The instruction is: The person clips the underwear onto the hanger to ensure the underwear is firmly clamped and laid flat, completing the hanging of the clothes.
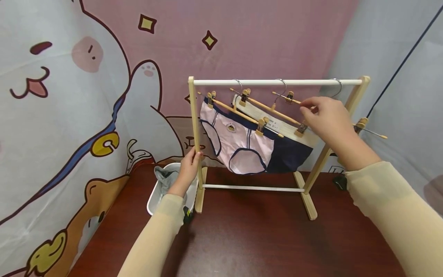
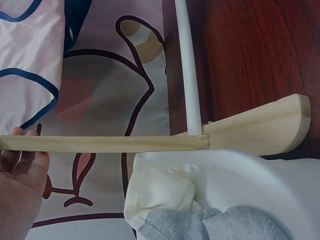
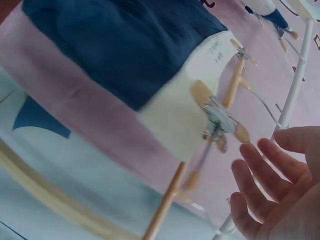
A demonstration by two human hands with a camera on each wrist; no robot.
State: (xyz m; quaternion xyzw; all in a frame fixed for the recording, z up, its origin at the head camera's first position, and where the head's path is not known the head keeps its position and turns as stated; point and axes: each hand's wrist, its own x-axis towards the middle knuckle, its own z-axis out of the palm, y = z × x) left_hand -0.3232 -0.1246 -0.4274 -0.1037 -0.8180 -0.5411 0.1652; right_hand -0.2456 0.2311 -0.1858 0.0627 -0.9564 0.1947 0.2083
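Note:
A small wooden clothes rack with a white top rail (image 1: 259, 82) stands on the table. My left hand (image 1: 189, 165) grips its left wooden post (image 2: 100, 144), fingers passing behind it. Pink briefs (image 1: 238, 142) with navy trim hang from a clip hanger (image 1: 238, 110) on the left. Behind them, navy briefs (image 2: 75, 17) with a cream waistband hang from a second clip hanger (image 1: 277, 111). My right hand (image 1: 323, 113) is by the right part of the rail, its fingers (image 3: 262, 182) spread beside a clip (image 3: 220, 120). A third hanger (image 1: 372, 132) bears no garment.
A white basket (image 1: 152, 204) with grey cloth (image 1: 165, 177) inside stands beside the rack's left foot (image 1: 200, 200). A dark red-brown tabletop (image 1: 249, 238) lies under the rack. A printed cartoon curtain (image 1: 263, 38) hangs close behind.

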